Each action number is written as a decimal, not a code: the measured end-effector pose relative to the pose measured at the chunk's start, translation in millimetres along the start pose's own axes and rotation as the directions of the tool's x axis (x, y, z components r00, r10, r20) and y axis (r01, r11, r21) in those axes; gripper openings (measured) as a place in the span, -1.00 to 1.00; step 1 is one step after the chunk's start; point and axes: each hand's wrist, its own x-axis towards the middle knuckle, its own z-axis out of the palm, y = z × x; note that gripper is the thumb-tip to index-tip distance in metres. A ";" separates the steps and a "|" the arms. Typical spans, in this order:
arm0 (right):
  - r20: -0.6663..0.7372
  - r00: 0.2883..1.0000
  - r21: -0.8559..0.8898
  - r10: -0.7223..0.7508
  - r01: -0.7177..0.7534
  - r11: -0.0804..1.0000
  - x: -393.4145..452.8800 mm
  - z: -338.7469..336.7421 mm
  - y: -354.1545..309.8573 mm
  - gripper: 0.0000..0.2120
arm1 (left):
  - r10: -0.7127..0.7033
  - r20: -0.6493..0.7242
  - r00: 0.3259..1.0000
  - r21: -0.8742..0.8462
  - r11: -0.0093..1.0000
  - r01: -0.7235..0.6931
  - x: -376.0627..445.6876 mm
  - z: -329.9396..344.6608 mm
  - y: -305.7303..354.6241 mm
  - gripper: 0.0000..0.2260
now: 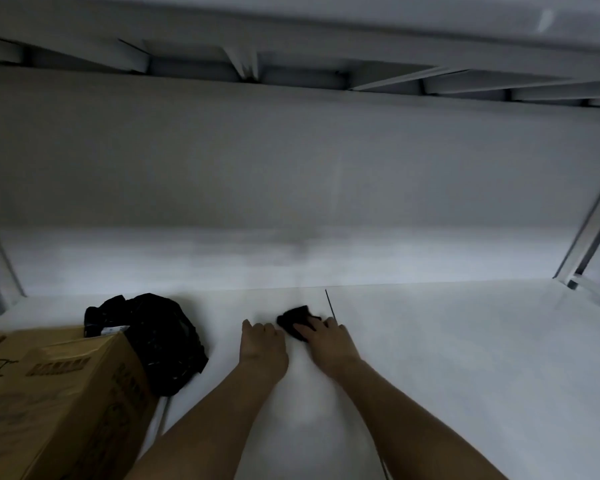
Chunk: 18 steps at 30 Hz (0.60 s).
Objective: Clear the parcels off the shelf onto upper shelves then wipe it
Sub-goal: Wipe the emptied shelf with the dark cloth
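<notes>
Head view: our right hand [328,336] presses the cloth [297,320] flat on the shelf [465,341]; our left hand [262,344] rests relaxed, empty. The box [59,393] and bag [163,337] remain; wiping leftward could snag them.

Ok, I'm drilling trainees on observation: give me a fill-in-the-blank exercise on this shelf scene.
1. The right hand presses a small ____ cloth on the shelf.
2. The cardboard box sits at the shelf's ____ end.
3. Behind the box lies a black ____.

Missing: black; left; bag

Both forearms are bare, left hand [262,344] and right hand [328,341] ungloved.
</notes>
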 end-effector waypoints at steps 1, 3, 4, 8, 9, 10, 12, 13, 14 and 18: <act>-0.035 0.999 0.009 0.028 -0.028 1.000 -3.8 -2.7 7.0 -0.51 | -0.009 -0.005 1.000 -0.023 1.000 0.009 -0.9 0.8 1.1 -0.57; -0.025 0.981 -0.060 0.191 -0.192 0.980 -11.5 -2.2 27.7 -0.54 | -0.017 -0.020 1.000 -0.083 0.996 0.015 -5.3 1.0 5.4 -0.57; -0.024 0.959 -0.083 0.281 -0.282 0.956 -15.9 -3.2 35.7 -0.56 | -0.017 -0.033 0.999 -0.105 0.994 0.014 -8.3 1.8 7.4 -0.57; -0.012 0.906 -0.104 0.423 -0.422 0.901 -27.8 -4.6 34.6 -0.59 | -0.054 -0.054 0.997 -0.177 0.983 0.044 -15.8 9.4 16.9 -0.52; -0.015 0.908 -0.102 0.419 -0.419 0.902 -27.2 -4.8 27.5 -0.60 | -0.067 -0.043 0.997 -0.184 0.981 0.058 -16.7 11.7 18.4 -0.50; -0.025 0.919 -0.096 0.393 -0.393 0.914 -26.5 -4.0 19.9 -0.60 | -0.079 -0.030 0.996 -0.189 0.979 0.072 -18.2 13.3 20.6 -0.48; -0.031 0.969 -0.049 0.243 -0.245 0.968 -24.6 1.2 5.5 -0.56 | -0.102 -0.005 0.995 -0.186 0.977 0.099 -21.5 14.2 23.6 -0.45; -0.034 0.989 -0.027 0.145 -0.146 0.989 -24.6 4.0 1.2 -0.54 | -0.109 0.007 0.994 -0.184 0.977 0.109 -22.7 13.7 24.2 -0.44; -0.037 0.998 -0.006 0.056 -0.057 0.998 -25.1 6.6 -0.2 -0.52 | -0.120 0.021 0.993 -0.186 0.975 0.122 -25.3 13.8 25.4 -0.43; -0.048 0.997 -0.016 0.061 -0.062 0.998 -31.9 6.6 17.9 -0.51 | -0.151 0.007 0.989 -0.208 0.967 0.149 -31.1 13.8 27.1 -0.44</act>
